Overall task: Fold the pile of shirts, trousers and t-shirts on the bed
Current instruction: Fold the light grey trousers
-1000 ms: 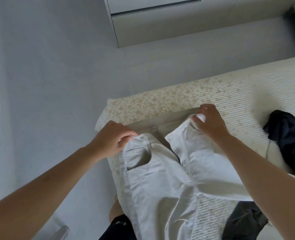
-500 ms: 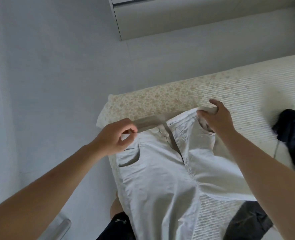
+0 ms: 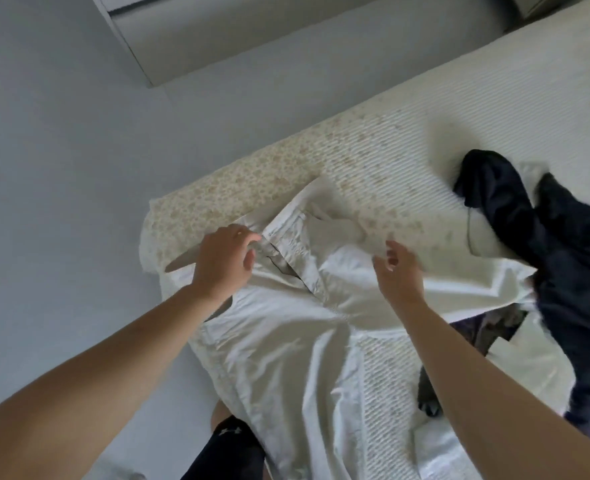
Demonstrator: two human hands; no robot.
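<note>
White trousers lie spread across the near left corner of the bed, waistband far. Left hand pinches the waistband. Right hand hovers released above the right hip. Dark garment lies right.

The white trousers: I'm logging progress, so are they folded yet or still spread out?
Spread out, not folded. The white trousers lie flat on the bed, fly open, legs trailing off its edge, left hand at the waistband.
</note>
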